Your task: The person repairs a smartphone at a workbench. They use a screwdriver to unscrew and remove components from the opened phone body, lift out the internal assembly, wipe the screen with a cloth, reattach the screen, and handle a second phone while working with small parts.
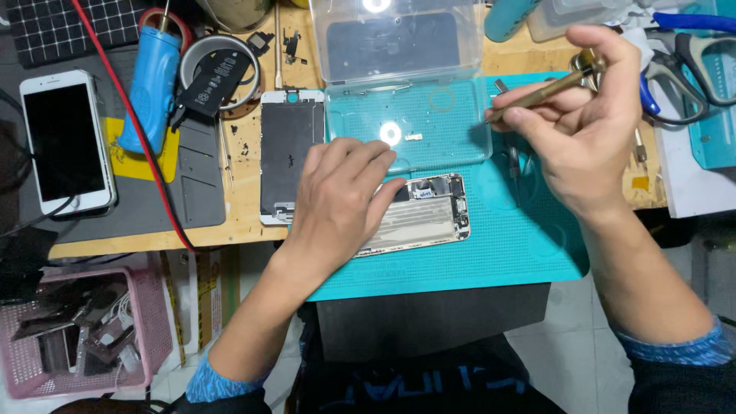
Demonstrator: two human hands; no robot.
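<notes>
While the left hand (341, 201) is pressing down flat, fingers spread and grasping nothing, on the opened silver phone body with its bare metal inner plate (429, 215), the right hand (586, 126) is hovering above and to the right, clenched around a slim brass-coloured screwdriver (540, 93) held between thumb and fingers. The screwdriver's tip is pointing left, toward the edge of the clear plastic lidded parts box (406, 84), and is not touching the phone body. That phone body is lying slightly tilted on the teal silicone repair mat (506, 245), which is covering the front right part of the wooden worktop (238, 222) and overhanging its near edge. The parts box is sitting at the back of the mat with its lid standing open, just behind the left hand's fingertips. Just beside the left hand, on the bare worktop, a detached phone screen panel with a white frame (287, 153) is lying face down. Further left, a white smartphone with a dark screen (65, 142) is resting on a grey mat (192, 192), near a blue cylindrical tool (152, 88) and a red cable (130, 115). Blue-handled scissors (690, 69) are lying at the far right. Below the worktop's left end, a pink plastic basket (149, 330) is holding assorted parts
</notes>
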